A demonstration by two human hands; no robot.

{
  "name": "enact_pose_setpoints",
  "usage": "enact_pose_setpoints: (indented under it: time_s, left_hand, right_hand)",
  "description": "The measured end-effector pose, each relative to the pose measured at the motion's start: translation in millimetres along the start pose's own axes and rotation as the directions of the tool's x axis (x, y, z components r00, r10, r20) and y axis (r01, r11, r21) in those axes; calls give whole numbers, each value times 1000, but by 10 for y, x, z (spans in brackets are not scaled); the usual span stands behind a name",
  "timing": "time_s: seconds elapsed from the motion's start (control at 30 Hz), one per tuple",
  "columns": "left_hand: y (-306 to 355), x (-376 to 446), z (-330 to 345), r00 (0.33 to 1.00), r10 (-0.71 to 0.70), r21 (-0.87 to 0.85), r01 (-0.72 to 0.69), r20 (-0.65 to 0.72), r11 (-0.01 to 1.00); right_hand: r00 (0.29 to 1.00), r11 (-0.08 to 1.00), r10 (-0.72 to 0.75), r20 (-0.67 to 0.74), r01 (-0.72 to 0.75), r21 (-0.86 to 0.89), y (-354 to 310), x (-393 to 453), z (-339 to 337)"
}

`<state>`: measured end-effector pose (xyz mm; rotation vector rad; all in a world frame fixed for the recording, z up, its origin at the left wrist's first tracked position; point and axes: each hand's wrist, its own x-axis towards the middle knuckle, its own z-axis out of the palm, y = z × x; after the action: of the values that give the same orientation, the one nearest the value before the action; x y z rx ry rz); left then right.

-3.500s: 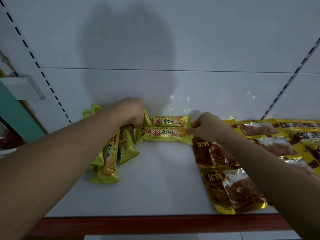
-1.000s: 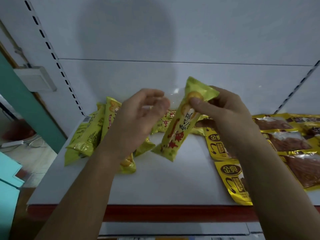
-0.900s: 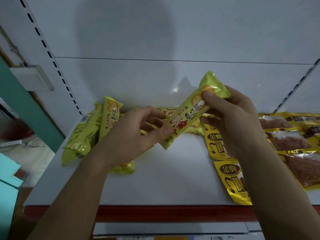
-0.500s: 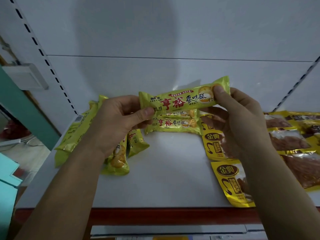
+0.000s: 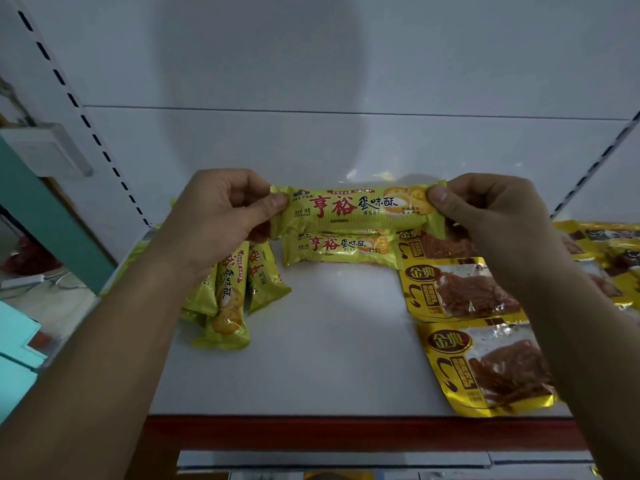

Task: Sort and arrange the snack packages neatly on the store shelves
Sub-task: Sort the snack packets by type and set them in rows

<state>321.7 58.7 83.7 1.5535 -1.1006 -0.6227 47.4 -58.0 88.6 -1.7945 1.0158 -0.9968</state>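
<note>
Above the white shelf [image 5: 311, 358], the left hand [image 5: 221, 220] and right hand [image 5: 491, 216] each pinched one end of a yellow biscuit pack [image 5: 356, 211], long axis level and parallel to the laid pack [image 5: 341, 247] directly beneath it.

A white wall box [image 5: 45, 150] beside a teal panel [image 5: 52, 223].

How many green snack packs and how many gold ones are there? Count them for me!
Green packs: at least 6, some partly hidden
Gold pouches: at least 5, some partly hidden
Total: at least 11
</note>
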Motion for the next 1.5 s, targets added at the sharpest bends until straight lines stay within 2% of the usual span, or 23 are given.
enact_pose_setpoints:
  time_s: [0.07, 0.13, 0.27, 0.37, 0.47, 0.57, 0.7, 0.83, 1.03, 1.23, 1.5]
  left_hand:
    - [-67, 34, 20, 1000, -5, 178, 8, -17, 984]
    - [-146, 60, 58, 1000, 3, 387, -10, 17, 922]
    - [-203, 116, 205, 991, -38, 713, -65, 128, 698]
    - [-194, 194, 264, 985, -41, 826, -117, 168, 551]
    - [-208, 237, 321, 965, -99, 871, -170, 241, 461]
    - [-257, 220, 365, 946, -161, 884, -191, 282, 428]
    - [-258, 191, 355, 948, -142, 912, -222, 284, 344]
    - [-243, 170, 326, 950, -119, 921, -241, 289, 307]
    - [-261, 180, 307, 953, -105, 923, -242, 285, 300]
    - [-260, 199, 246, 954, -146, 942, -221, 263, 253]
    - [-308, 180, 225, 944, -161, 920, -225, 287, 321]
  right_hand:
    - [996, 997, 44, 76, -39, -63, 68, 30, -30]
    - [987, 985, 93, 132, -71, -159, 163, 68, -49]
    - [972, 927, 153, 181, -78, -366, 357, 128, 7]
    - [963, 876, 173, 206, -56, -479, 453, 158, 62]
    - [963, 842, 183, 200, -48, -537, 522, 181, 68]
    - [954, 838, 217, 205, -75, -541, 554, 184, 36]
    - [950, 819, 199, 242, -25, -573, 546, 151, 72]
    - [945, 811, 217, 245, -35, -583, 517, 152, 136]
    - [944, 795, 243, 222, -63, -603, 502, 177, 197]
    - [942, 786, 262, 210, -82, -613, 514, 185, 292]
    - [946, 766, 265, 188, -87, -637, 543, 203, 273]
